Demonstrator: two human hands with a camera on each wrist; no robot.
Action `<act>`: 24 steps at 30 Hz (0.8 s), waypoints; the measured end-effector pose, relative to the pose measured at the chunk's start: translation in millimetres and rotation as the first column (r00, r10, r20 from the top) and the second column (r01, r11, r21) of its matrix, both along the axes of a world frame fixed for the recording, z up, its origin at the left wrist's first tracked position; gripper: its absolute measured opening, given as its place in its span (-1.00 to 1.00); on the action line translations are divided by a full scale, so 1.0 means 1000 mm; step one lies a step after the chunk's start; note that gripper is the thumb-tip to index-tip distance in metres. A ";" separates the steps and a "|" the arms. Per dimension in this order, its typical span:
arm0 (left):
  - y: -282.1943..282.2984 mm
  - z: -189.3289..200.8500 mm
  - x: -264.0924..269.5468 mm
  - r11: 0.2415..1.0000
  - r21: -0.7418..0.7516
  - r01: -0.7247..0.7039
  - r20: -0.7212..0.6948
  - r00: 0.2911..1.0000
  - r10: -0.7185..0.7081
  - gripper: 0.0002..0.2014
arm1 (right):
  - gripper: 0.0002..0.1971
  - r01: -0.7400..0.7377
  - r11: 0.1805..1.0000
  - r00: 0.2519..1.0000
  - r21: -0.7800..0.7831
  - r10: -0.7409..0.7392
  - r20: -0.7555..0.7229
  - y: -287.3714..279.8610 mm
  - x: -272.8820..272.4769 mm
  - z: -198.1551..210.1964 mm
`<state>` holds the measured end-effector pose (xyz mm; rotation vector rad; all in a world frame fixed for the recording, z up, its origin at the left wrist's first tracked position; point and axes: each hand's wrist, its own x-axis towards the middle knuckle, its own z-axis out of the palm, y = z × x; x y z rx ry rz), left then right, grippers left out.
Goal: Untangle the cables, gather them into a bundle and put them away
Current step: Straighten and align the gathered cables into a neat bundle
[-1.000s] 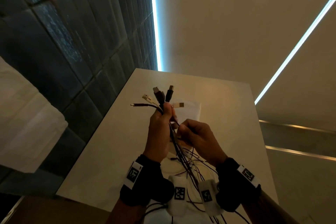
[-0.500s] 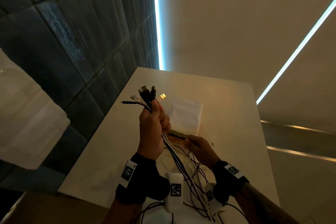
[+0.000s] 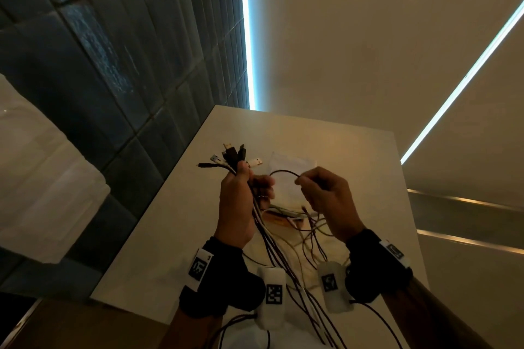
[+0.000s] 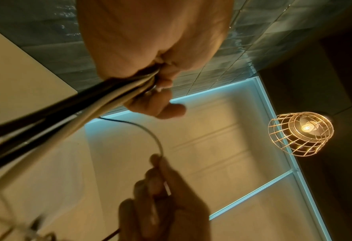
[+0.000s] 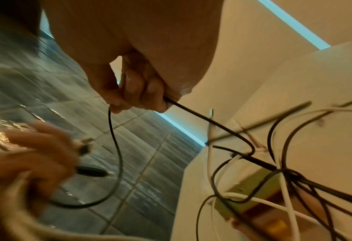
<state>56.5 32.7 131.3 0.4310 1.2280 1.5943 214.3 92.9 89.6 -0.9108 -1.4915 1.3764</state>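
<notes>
above the table (image 3: 175,224), my left hand (image 3: 236,204) grips six plug-ended cables (image 3: 231,156) while my right hand (image 3: 329,201) pinches one dark cable (image 3: 283,171).

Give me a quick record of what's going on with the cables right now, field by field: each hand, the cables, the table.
left hand: grips the cable bundle upright, plug ends fanned out above the fist
right hand: pinches one thin dark cable, which arcs across to the left hand
loose cables: black and white strands hang tangled from the bundle down toward the table
table: pale top; a white pouch lies behind the hands
progress: bundle partly gathered, nothing put away yet
</notes>
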 end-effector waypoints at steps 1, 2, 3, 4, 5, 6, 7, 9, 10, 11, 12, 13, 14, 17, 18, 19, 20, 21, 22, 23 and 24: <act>0.001 0.000 0.000 1.000 0.001 0.014 0.016 1.000 -0.014 -0.71 | -0.88 -0.055 0.998 0.997 0.028 0.056 -0.043 -0.005 -0.001 0.011; 0.001 0.001 0.001 0.999 0.008 0.031 0.038 0.999 -0.031 -0.70 | -0.89 -0.117 0.992 0.991 0.043 0.120 -0.067 -0.010 -0.002 0.018; 0.000 0.003 0.002 0.998 0.023 0.054 0.067 0.996 -0.056 -0.69 | -0.89 -0.184 0.982 0.980 0.046 0.186 -0.070 -0.014 -0.003 0.021; 0.000 0.005 0.002 0.995 0.046 0.083 0.107 0.990 -0.088 -0.69 | -0.90 -0.247 0.969 0.967 0.032 0.248 -0.056 -0.017 -0.004 0.022; -0.001 0.007 0.003 0.991 0.079 0.112 0.157 0.980 -0.124 -0.69 | -0.91 -0.298 0.955 0.954 0.009 0.298 -0.032 -0.019 -0.004 0.021; -0.002 0.009 0.003 0.985 0.118 0.126 0.211 0.966 -0.148 -0.68 | -0.91 -0.331 0.944 0.944 -0.015 0.330 -0.006 -0.021 -0.004 0.017; -0.003 0.011 0.003 0.980 0.155 0.126 0.252 0.954 -0.162 -0.68 | -0.90 -0.345 0.938 0.938 -0.033 0.346 0.017 -0.021 -0.003 0.009; -0.004 0.011 0.002 0.969 0.213 0.123 0.263 0.948 -0.178 -0.68 | -0.83 -0.331 0.942 0.942 -0.056 0.333 0.044 -0.019 0.000 -0.011; -0.004 0.011 0.002 0.963 0.238 0.124 0.249 0.951 -0.184 -0.69 | -0.78 -0.311 0.948 0.947 -0.065 0.315 0.057 -0.018 0.002 -0.023; -0.004 0.011 0.001 0.959 0.258 0.120 0.231 0.956 -0.182 -0.69 | -0.73 -0.294 0.953 0.952 -0.076 0.299 0.070 -0.017 0.004 -0.034; -0.004 0.010 0.000 0.956 0.270 0.112 0.214 0.961 -0.173 -0.70 | -0.68 -0.280 0.956 0.954 -0.090 0.288 0.084 -0.016 0.005 -0.046; -0.004 0.010 0.000 0.956 0.274 0.103 0.199 0.967 -0.161 -0.70 | -0.65 -0.269 0.958 0.955 -0.101 0.279 0.102 -0.015 0.007 -0.056; -0.005 0.008 0.000 0.958 0.271 0.093 0.192 0.970 -0.149 -0.70 | -0.65 -0.251 0.961 0.957 -0.113 0.264 0.122 -0.014 0.008 -0.067; -0.005 0.006 -0.002 0.959 0.271 0.086 0.199 0.969 -0.143 -0.68 | -0.71 -0.173 0.971 0.968 -0.162 0.198 0.153 -0.012 0.012 -0.091; -0.005 0.006 -0.002 0.957 0.276 0.088 0.200 0.969 -0.147 -0.67 | -0.71 -0.151 0.973 0.970 -0.173 0.180 0.164 -0.013 0.013 -0.098; -0.005 0.007 -0.003 0.955 0.282 0.090 0.199 0.969 -0.150 -0.68 | -0.71 -0.134 0.975 0.968 -0.178 0.167 0.185 -0.012 0.015 -0.103; -0.006 0.007 -0.003 0.953 0.288 0.091 0.197 0.968 -0.152 -0.69 | -0.70 -0.121 0.977 0.964 -0.174 0.157 0.214 -0.012 0.017 -0.109; -0.006 0.008 -0.002 0.951 0.295 0.093 0.195 0.968 -0.155 -0.70 | -0.69 -0.113 0.979 0.958 -0.170 0.153 0.242 -0.012 0.018 -0.112; -0.007 0.008 -0.003 0.949 0.301 0.096 0.191 0.969 -0.159 -0.71 | -0.69 -0.105 0.980 0.953 -0.172 0.149 0.264 -0.012 0.018 -0.116; -0.008 0.009 -0.003 0.947 0.306 0.102 0.184 0.969 -0.164 -0.72 | -0.69 -0.098 0.979 0.949 -0.178 0.146 0.281 -0.013 0.019 -0.118; -0.008 0.010 -0.004 0.944 0.312 0.109 0.175 0.970 -0.170 -0.72 | -0.68 -0.092 0.978 0.945 -0.190 0.146 0.294 -0.013 0.019 -0.120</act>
